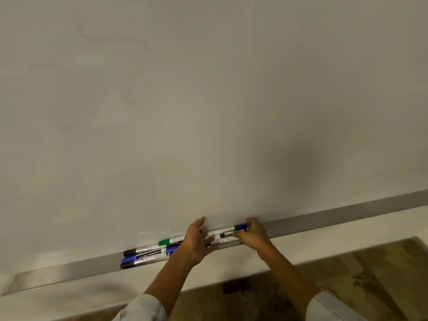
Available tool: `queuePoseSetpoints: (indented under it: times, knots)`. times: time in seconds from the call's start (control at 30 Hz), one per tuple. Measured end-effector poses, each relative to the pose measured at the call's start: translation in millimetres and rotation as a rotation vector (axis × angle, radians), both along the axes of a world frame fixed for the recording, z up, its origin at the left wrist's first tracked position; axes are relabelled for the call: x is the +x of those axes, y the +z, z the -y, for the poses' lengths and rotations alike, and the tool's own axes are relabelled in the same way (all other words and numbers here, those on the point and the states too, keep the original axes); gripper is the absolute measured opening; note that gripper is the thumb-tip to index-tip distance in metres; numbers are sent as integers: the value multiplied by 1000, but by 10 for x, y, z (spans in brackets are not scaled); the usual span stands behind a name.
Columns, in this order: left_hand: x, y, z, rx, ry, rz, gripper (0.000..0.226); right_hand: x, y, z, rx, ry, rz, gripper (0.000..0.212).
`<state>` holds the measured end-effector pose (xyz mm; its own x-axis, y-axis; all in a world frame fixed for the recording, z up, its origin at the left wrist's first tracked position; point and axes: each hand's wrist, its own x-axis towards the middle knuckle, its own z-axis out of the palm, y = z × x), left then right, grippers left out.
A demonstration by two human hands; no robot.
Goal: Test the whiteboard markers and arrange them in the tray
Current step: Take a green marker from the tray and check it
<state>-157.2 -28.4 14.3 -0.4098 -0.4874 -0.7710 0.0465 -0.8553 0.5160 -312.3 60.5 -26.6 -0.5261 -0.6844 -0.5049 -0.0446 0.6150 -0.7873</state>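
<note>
Squaring up the markers along the tray (324,218) at the foot of the whiteboard (208,100), I have both hands down at the ledge. My left hand (195,243) lies over the middle of the bunch with thumb raised and fingers spread loosely across the barrels, keeping them from rolling off the narrow lip. My right hand (251,235) is curled at the far end, thumb and fingers closing on the blue-capped marker (239,227), so I can nudge it lengthwise into line with the rest.

To the left of my hands, the green marker (171,240) sits nearest the board, the black-capped marker (139,250) below it, and two more blue-capped ones (129,261) at the front edge of the tray, all lying side by side and touching. They lie parallel to the ledge because that is the only way they rest steady there. All caps seem on, so I judge the testing is mostly done and this is the tidying part.
</note>
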Motion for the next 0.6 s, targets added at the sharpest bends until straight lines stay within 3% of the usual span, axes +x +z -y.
queuePoseSetpoints:
  times: [0.1,0.2,0.33,0.4,0.47,0.6]
  knots:
    - [-1,26,42,-1,12,-11,71,37,90,-23,-99,-78,-73,57]
    - [23,158,78,16,49,-65,66,90,256,-41,-277,-146,-109,29]
    - [62,480,11,-89,-44,-28,33,228,752,-3,-539,-77,-79,23]
    - [95,737,-64,-267,-215,72,24,317,1080,4,-670,-28,-145,15]
    - [132,1042,-110,-506,-323,149,23,424,1428,-29,-788,35,-203,22]
    - [268,1687,-120,-1064,-202,133,19,669,1882,-63,-955,74,-117,27]
